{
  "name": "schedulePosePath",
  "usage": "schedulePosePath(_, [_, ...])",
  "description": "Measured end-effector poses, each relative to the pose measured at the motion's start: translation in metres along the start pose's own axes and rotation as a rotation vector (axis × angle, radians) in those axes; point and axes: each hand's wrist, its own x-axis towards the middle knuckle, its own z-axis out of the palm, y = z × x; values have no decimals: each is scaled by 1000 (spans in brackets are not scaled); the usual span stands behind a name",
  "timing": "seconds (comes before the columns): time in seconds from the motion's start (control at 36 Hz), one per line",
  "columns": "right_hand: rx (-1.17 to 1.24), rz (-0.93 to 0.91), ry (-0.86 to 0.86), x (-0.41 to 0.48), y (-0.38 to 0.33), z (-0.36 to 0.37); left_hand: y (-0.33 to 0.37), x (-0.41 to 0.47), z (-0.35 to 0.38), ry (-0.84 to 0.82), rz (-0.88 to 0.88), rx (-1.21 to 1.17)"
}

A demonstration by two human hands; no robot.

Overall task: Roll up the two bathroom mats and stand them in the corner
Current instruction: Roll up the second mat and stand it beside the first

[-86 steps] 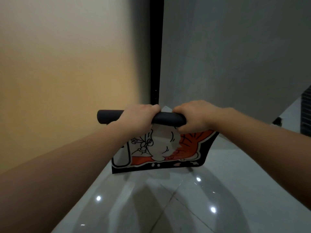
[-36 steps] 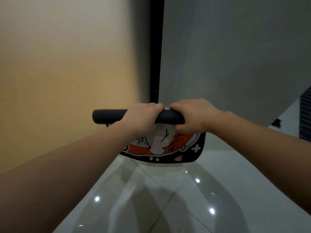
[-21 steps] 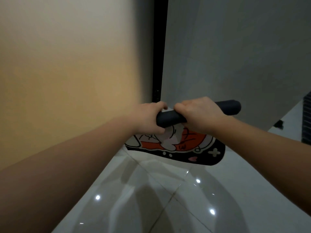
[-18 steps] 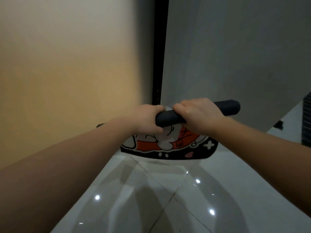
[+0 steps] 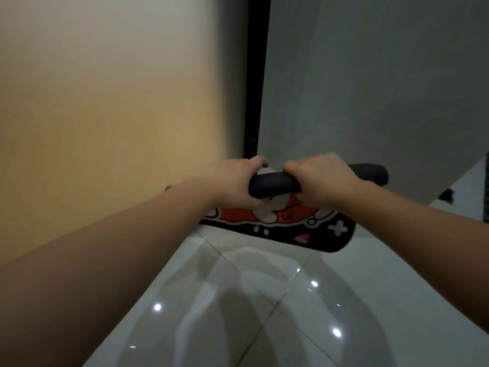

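Observation:
I hold a bathroom mat (image 5: 288,223) in the air in front of the room corner. Its upper part is wound into a dark roll (image 5: 272,184) lying level, and its right end (image 5: 370,174) sticks out past my right hand. Below the roll hangs a short flap with a black border and an orange and white cartoon print. My left hand (image 5: 235,182) grips the roll's left part. My right hand (image 5: 320,178) grips it just to the right, knuckles up. Only one mat is in view.
A yellowish wall (image 5: 119,115) stands on the left and a grey wall (image 5: 370,88) on the right, with a black vertical strip (image 5: 256,75) between them at the corner. Glossy white floor tiles (image 5: 264,300) lie below. A dark object (image 5: 486,189) is at the right edge.
The hanging flap has become much shorter as more mat wound onto the roll. The roll has shifted right, so its free end now shows beyond my right hand instead of my left.

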Motion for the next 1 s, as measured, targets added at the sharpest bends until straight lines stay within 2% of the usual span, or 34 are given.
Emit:
schedulePosePath(0.11, [-57, -76, 152, -3, 1, 4, -10, -3, 2, -99, -29, -97])
schedulePosePath(0.22, [-76, -94, 218, -3, 3, 10, -9, -3, 4, -93, -20, -113])
schedulePosePath(0.28, [-41, -69, 120, 0, 2, 7, -8, -3, 4, -39, -22, -33])
schedulePosePath(0.33, [33, -22, -51, 5, 0, -1, -8, -6, 6, 57, 9, 113])
schedulePosePath(0.42, [265, 70, -305, 11, -4, -10, -6, -11, 11, 199, 82, 265])
schedulePosePath(0.53, [409, 104, -370, 13, -6, -9, -3, -11, 15, 263, 134, 295])
schedulePosePath(0.58, [321, 91, -311, 12, -8, -6, -4, -8, 15, 216, 94, 223])
schedulePosePath(0.67, [27, -35, -67, 9, -8, 2, -7, -3, 12, 58, -30, 64])
schedulePosePath(0.72, [-42, -97, 60, 7, -7, 7, -10, -3, 12, -31, -100, -61])
schedulePosePath(0.78, [-65, -130, 117, 7, -7, 12, -10, -4, 11, -60, -121, -143])
schedulePosePath(0.83, [-109, -145, 123, 8, -7, 16, -8, -5, 12, -48, -105, -124])
schedulePosePath(0.92, [-3, -92, 30, 10, -7, 15, -7, -7, 15, 62, -68, 46])
schedulePosePath(1.0, [262, 32, -190, 13, -7, 6, -9, -10, 20, 198, -38, 185])
